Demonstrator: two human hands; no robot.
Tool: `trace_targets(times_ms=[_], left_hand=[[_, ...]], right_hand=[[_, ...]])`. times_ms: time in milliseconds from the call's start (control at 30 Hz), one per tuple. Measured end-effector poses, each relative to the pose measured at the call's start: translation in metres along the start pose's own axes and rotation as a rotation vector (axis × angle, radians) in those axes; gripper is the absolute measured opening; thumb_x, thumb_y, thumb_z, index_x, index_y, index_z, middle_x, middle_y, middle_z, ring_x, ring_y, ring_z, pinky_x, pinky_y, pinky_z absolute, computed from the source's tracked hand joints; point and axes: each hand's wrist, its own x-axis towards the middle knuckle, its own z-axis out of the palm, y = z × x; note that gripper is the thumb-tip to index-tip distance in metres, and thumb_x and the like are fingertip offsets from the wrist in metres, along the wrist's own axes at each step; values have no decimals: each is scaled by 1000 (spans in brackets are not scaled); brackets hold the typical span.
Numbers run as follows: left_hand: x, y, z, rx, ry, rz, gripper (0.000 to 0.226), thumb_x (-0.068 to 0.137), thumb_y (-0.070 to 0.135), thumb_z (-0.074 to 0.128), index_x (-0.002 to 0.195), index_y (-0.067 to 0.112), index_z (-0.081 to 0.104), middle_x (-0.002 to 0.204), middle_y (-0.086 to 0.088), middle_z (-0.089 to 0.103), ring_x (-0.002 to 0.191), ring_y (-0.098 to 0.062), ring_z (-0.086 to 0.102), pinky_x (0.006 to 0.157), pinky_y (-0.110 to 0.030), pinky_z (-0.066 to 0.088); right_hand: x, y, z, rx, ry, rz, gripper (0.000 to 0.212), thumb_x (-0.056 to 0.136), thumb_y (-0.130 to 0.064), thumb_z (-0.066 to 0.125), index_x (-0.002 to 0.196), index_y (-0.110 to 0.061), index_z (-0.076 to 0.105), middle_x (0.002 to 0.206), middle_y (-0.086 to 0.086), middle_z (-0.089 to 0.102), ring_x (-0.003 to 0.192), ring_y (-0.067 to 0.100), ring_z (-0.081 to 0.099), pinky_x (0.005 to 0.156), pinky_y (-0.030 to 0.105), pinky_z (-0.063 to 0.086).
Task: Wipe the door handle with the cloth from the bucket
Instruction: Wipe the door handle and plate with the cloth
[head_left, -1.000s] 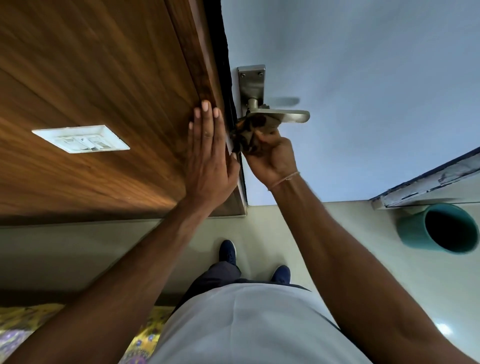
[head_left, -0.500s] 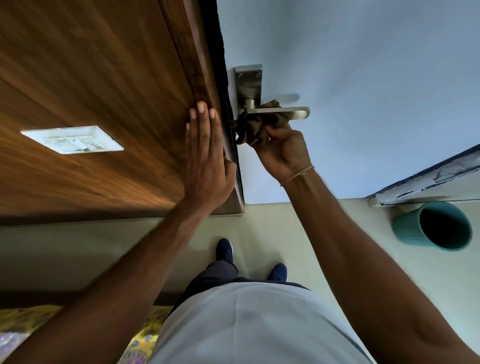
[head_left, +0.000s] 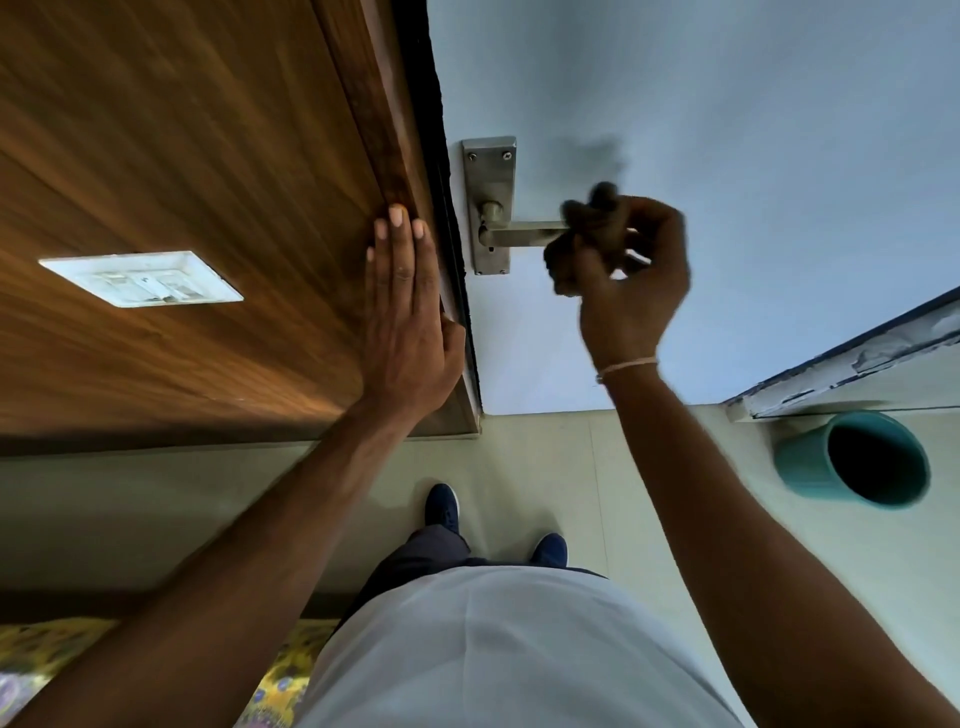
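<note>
The right hand (head_left: 631, 291) clenches a dark cloth (head_left: 582, 239) around the free end of the door handle (head_left: 524, 232) (blurred there). Left of the handle, the left hand (head_left: 408, 322) lies flat, empty, on the wooden frame (head_left: 374, 104).

wood-panel wall (head_left: 182, 156) | white switch plate (head_left: 140, 278) | pale floor (head_left: 545, 457)

lever (head_left: 524, 232) tip: hidden by cloth (head_left: 582, 244) | right hand (head_left: 631, 280): motion-blurred | bucket (head_left: 852, 457): interior dark
</note>
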Motion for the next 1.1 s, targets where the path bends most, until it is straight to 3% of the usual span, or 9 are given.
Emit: trace_targets(times_ms=[100, 167, 233, 367, 467, 633, 833, 967, 1100], left_hand=[[0, 1, -1, 0, 4, -2, 95, 88, 10, 63, 169, -4, 16, 179, -28, 14, 168, -42, 12, 140, -50, 10], [-1, 1, -2, -15, -9, 0, 95, 88, 10, 61, 170, -3, 14, 179, -26, 12, 169, -41, 11, 140, -49, 9], [-1, 0, -3, -12, -21, -2, 94, 90, 11, 61, 170, -2, 13, 180, -25, 11, 169, -40, 9, 140, -49, 7], [-1, 1, -2, -12, -24, -6, 97, 87, 11, 62, 170, -3, 14, 180, -26, 11, 169, -40, 9, 140, -50, 8], [0, 0, -2, -18, -18, -10, 98, 86, 11, 64, 170, -4, 15, 179, -26, 11, 169, -41, 10, 140, -51, 10], [-1, 3, 1, -17, -9, -15, 94, 90, 13, 62, 170, -4, 15, 179, -28, 12, 168, -43, 11, 139, -55, 13], [-1, 1, -1, -35, -9, -6, 95, 88, 9, 62, 170, -3, 14, 179, -26, 11, 169, -41, 10, 140, -51, 9], [0, -2, -1, -23, -10, 5, 96, 88, 10, 61, 170, -3, 15, 180, -26, 11, 169, -41, 10, 140, -50, 9], [-1, 5, 2, -46, 4, -18, 96, 88, 11, 62, 169, -5, 15, 179, -29, 12, 168, -44, 11, 138, -56, 14]], right_hand=[[-15, 4, 31, -402, -206, -447, 39, 82, -5, 75, 120, -15, 77, 112, 6, 75, 102, 30, 69, 87, 40, 57], [-21, 13, 52, -550, -270, -684, 25, 102, -14, 65, 121, -12, 81, 114, 11, 76, 102, 37, 68, 84, 39, 55], [-24, 17, 65, -635, -274, -846, 36, 113, -25, 50, 116, -9, 83, 112, 13, 78, 96, 38, 69, 77, 41, 54], [-10, 34, 58, -698, -289, -1023, 16, 108, -19, 69, 108, -13, 83, 115, 7, 79, 93, 35, 70, 74, 41, 51], [5, 35, 29, -643, -211, -994, 23, 109, -13, 65, 96, -13, 84, 115, 4, 80, 91, 34, 71, 76, 40, 53], [8, 32, -6, -660, -28, -649, 17, 92, -5, 76, 95, -20, 84, 113, -5, 78, 97, 30, 68, 76, 36, 55], [-32, 9, 53, -685, -242, -729, 19, 98, -16, 68, 110, -15, 84, 108, 8, 76, 91, 32, 66, 68, 40, 54], [-25, 10, 55, -726, -216, -747, 20, 99, -20, 66, 109, -18, 84, 108, 7, 76, 88, 34, 66, 61, 39, 54], [-11, 13, 34, -692, -127, -561, 29, 82, -14, 76, 110, -21, 83, 111, 5, 74, 94, 33, 67, 69, 33, 52]])
